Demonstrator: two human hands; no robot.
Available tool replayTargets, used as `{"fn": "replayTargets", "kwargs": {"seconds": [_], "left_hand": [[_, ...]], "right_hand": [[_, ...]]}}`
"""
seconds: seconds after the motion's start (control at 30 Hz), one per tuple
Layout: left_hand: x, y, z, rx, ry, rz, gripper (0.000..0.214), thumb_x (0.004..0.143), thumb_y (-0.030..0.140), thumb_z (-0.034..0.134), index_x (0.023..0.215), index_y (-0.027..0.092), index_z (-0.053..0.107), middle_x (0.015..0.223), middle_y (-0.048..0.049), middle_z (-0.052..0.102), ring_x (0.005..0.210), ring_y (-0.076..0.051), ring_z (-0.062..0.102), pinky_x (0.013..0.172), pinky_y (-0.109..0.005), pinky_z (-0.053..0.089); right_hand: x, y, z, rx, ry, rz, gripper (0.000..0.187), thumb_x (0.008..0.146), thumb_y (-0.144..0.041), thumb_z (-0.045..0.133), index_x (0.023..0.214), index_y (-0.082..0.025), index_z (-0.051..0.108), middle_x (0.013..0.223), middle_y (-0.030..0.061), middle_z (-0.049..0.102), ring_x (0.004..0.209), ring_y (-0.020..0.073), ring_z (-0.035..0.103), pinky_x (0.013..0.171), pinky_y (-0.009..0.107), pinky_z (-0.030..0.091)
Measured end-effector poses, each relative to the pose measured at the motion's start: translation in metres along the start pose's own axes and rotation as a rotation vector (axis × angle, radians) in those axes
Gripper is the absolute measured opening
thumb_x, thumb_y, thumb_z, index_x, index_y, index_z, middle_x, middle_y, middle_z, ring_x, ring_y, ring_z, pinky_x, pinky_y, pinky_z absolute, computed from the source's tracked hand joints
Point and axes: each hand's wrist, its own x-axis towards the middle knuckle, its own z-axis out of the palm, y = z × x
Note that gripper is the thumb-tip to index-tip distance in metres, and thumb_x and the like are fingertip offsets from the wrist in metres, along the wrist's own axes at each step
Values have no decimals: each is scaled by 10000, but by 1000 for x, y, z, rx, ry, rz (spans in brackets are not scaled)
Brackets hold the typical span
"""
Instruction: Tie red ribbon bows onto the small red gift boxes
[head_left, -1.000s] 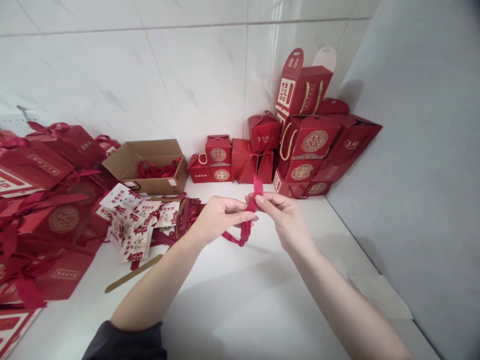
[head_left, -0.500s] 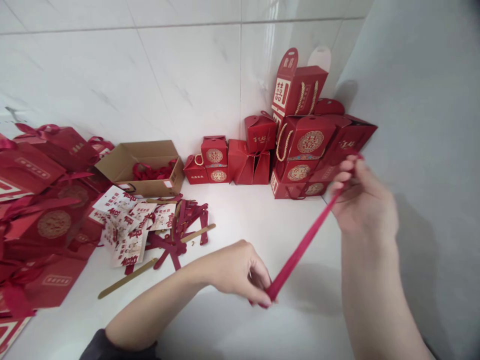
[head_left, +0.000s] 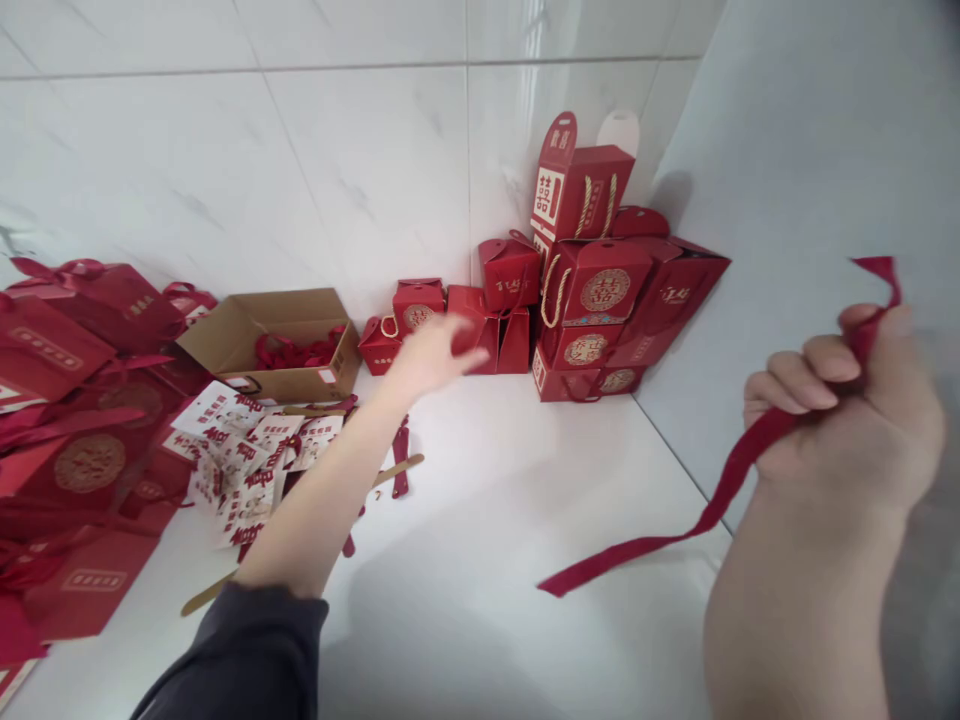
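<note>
My right hand [head_left: 847, 410] is raised at the right, close to the camera, its fingers closed round a red ribbon [head_left: 675, 525]. The ribbon's long end hangs down and left over the white table [head_left: 510, 560], and its short end sticks up above the fist. My left hand [head_left: 431, 355] is stretched far forward toward the small red gift boxes [head_left: 450, 320] at the wall. It is blurred by motion, its fingers seem loosely extended, and nothing shows in it.
A stack of larger red gift boxes [head_left: 607, 300] fills the back right corner. An open cardboard box [head_left: 262, 345] holds red ribbons. Printed cards [head_left: 247, 450], loose red strips [head_left: 401, 455] and a gold strip [head_left: 210, 592] lie at the left, beside flat red bags [head_left: 67, 440].
My left hand let go of the ribbon's lower end and reached forward toward the small boxes. My right hand moved right and nearer the camera with the ribbon, whose free end now hangs loose.
</note>
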Motion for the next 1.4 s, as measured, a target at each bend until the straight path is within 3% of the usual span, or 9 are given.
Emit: {"fn": "replayTargets", "kwargs": {"seconds": [0.03, 0.1, 0.3, 0.43, 0.57, 0.7, 0.9, 1.17, 1.4], "left_hand": [[19, -8, -1, 73, 205, -102, 638, 772, 539, 599, 1301, 198, 495, 1401, -170, 443, 1280, -358, 420, 1002, -471, 365], [50, -26, 1, 138, 395, -264, 734, 785, 600, 549, 1377, 194, 396, 1499, -208, 259, 1330, -410, 330, 1016, -537, 322], [79, -59, 12, 50, 292, -541, 869, 709, 625, 614, 1357, 97, 377, 1325, -280, 434, 1185, -442, 474, 937, -541, 378], [52, -58, -19, 19, 391, -345, 906, 721, 509, 675, 1416, 85, 278, 1350, -233, 408, 1239, -342, 443, 983, -453, 384], [-6, -37, -71, 41, 441, -19, 838, 733, 499, 686, 1410, 180, 308, 1362, -122, 403, 1233, -272, 434, 1057, -457, 336], [-68, -13, -79, -149, -2, 75, 748, 770, 416, 664, 1399, 272, 285, 1345, -59, 463, 1135, -239, 525, 957, -432, 448], [-122, -5, -12, -253, -631, 288, 715, 644, 301, 734, 1279, 246, 412, 1334, -100, 448, 1111, -250, 550, 896, -348, 488], [-132, 1, 2, -167, -497, 321, 493, 740, 457, 665, 1134, 218, 489, 1444, -139, 365, 1388, -316, 272, 1080, -464, 320], [-143, 8, 12, -182, -460, 119, 420, 777, 385, 603, 1137, 224, 458, 1295, -125, 508, 1070, -272, 593, 885, -386, 475]], "right_hand": [[-2, 2, 1, -36, -32, -14, 168, 896, -255, 565, 781, -147, 625, 517, -69, 363, 361, 27, 286, 322, 163, 219], [-5, 4, 3, -99, -84, -26, 132, 867, -241, 587, 786, -142, 621, 506, -65, 375, 366, 37, 292, 341, 187, 199], [-9, 8, 6, -250, -155, -30, 156, 775, -275, 655, 730, -136, 603, 513, -38, 443, 366, 60, 350, 357, 227, 178], [-12, 8, 7, -310, -205, -36, 143, 787, -237, 633, 690, -142, 586, 585, 8, 501, 404, 83, 410, 355, 243, 175], [-17, 6, 4, -425, -356, 133, 183, 868, -277, 583, 725, -162, 576, 499, -42, 393, 384, 54, 278, 406, 251, 110], [-25, 7, 2, -631, -600, 223, 263, 901, -340, 573, 702, -169, 552, 485, -64, 315, 455, 60, 280, 454, 244, 167], [-39, 24, 14, -972, -1235, 546, 287, 928, -386, 503, 736, -183, 564, 577, -40, 517, 460, 65, 372, 434, 213, 285], [-57, 58, 24, -1055, -1556, 620, 281, 946, -314, 420, 738, -182, 555, 670, -23, 622, 587, 96, 530, 580, 225, 401], [-64, 72, 21, -1169, -1529, 572, 341, 929, -342, 425, 661, -179, 558, 631, -23, 626, 545, 99, 486, 539, 236, 355]]}}
